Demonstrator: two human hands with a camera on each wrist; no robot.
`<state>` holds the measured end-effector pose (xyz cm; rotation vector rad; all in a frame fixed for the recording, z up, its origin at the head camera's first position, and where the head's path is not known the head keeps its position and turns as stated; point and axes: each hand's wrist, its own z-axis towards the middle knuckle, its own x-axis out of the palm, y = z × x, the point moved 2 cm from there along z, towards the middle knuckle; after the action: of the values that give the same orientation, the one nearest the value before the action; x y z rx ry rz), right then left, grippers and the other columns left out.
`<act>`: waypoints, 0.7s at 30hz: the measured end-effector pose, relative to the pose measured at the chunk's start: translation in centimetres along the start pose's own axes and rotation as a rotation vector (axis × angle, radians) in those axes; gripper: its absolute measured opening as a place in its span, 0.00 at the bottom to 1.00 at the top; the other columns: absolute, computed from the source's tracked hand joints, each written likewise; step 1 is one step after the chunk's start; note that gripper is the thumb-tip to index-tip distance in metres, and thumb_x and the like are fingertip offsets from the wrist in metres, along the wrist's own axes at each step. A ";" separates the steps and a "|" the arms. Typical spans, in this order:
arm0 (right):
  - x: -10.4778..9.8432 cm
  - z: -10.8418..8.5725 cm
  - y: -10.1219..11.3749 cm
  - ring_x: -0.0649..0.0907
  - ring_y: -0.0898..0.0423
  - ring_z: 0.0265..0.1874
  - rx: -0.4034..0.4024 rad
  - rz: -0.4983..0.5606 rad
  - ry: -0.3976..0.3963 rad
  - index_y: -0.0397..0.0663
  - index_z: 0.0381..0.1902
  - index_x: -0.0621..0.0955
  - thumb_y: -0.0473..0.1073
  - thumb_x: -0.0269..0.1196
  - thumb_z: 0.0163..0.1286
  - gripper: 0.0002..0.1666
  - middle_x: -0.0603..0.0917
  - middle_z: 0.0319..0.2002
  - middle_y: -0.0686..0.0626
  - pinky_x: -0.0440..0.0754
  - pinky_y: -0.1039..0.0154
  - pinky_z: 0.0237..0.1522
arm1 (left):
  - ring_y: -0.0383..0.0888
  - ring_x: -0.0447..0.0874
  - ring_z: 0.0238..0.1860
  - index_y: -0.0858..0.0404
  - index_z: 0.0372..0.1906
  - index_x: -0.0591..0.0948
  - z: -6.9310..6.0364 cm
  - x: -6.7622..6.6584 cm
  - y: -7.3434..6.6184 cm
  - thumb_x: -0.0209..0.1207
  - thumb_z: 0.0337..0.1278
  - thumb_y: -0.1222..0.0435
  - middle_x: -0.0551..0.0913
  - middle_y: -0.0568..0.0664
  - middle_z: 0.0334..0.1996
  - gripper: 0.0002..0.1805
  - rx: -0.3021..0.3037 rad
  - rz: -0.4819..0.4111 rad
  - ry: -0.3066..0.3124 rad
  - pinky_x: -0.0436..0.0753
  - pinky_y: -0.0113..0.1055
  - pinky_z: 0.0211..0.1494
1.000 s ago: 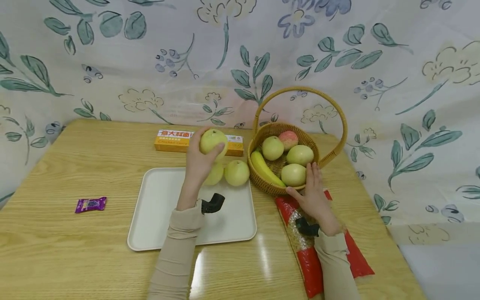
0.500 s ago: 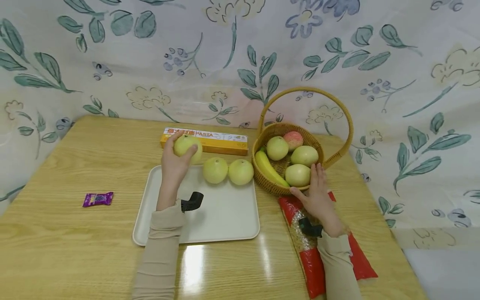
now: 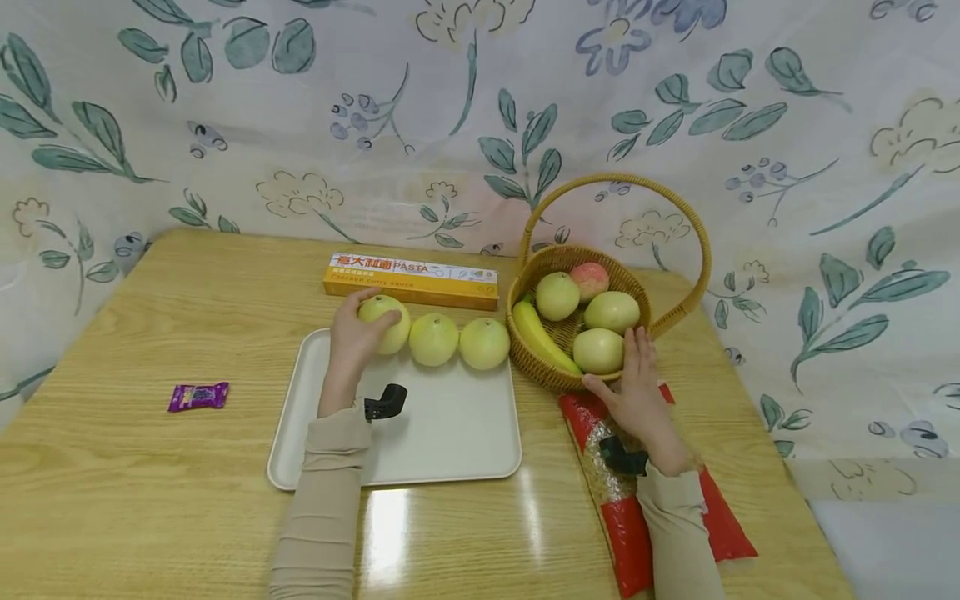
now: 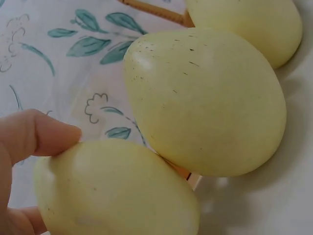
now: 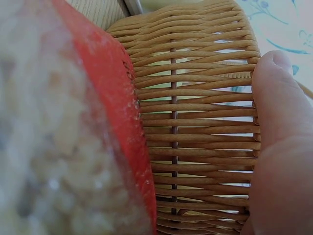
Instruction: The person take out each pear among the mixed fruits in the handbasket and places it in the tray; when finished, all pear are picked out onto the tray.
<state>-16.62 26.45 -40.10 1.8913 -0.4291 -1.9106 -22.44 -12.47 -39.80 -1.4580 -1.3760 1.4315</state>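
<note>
My left hand [image 3: 356,333] holds a pale yellow-green round fruit [image 3: 387,327] at the back edge of the white tray [image 3: 457,429], thumb on its right side. Two matching fruits, the middle one [image 3: 433,340] and the right one [image 3: 483,343], stand in a row beside it. The left wrist view shows a thumb or finger on the held fruit [image 4: 117,188], close to its neighbour [image 4: 205,103]. My right hand [image 3: 637,400] rests on the front right rim of the wicker basket [image 3: 543,379], fingers straight; in the right wrist view a digit lies along the rim [image 5: 252,132].
The basket holds a banana [image 3: 540,337], a reddish peach-like fruit [image 3: 590,280] and several pale green fruits [image 3: 611,311]. A pasta box [image 3: 411,282] lies behind the tray. Red and clear bags [image 3: 626,533] lie under my right arm. A purple wrapped sweet [image 3: 198,397] lies at left.
My left hand has carried the fruit leftward from above the other two, then lowered it to the tray's back edge, left of them. The right hand stays on the basket.
</note>
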 end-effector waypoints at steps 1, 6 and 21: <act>0.0 0.0 0.0 0.34 0.32 0.74 0.000 0.000 0.001 0.33 0.75 0.36 0.59 0.59 0.69 0.60 0.31 0.75 0.30 0.43 0.31 0.70 | 0.55 0.62 0.69 0.57 0.70 0.66 0.0 0.0 0.0 0.60 0.58 0.61 0.62 0.57 0.72 0.34 -0.006 0.001 0.009 0.65 0.51 0.71; 0.0 0.1 -0.2 0.33 0.33 0.74 0.005 0.001 0.010 0.33 0.75 0.35 0.58 0.59 0.69 0.60 0.30 0.75 0.31 0.42 0.30 0.70 | 0.55 0.63 0.67 0.57 0.71 0.65 0.0 0.1 0.0 0.56 0.60 0.64 0.62 0.57 0.73 0.33 -0.022 0.020 0.068 0.66 0.49 0.68; 0.1 -0.3 -0.2 0.33 0.33 0.74 -0.037 0.056 -0.033 0.35 0.76 0.36 0.71 0.54 0.66 0.64 0.30 0.76 0.32 0.42 0.28 0.68 | 0.58 0.48 0.70 0.54 0.72 0.63 -0.3 -0.1 -0.2 0.53 0.61 0.62 0.54 0.59 0.71 0.32 -0.126 -0.047 0.088 0.59 0.51 0.68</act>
<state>-16.36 26.57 -40.29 1.8077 -0.4490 -1.9031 -22.17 -12.47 -39.51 -1.5388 -1.4580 1.2555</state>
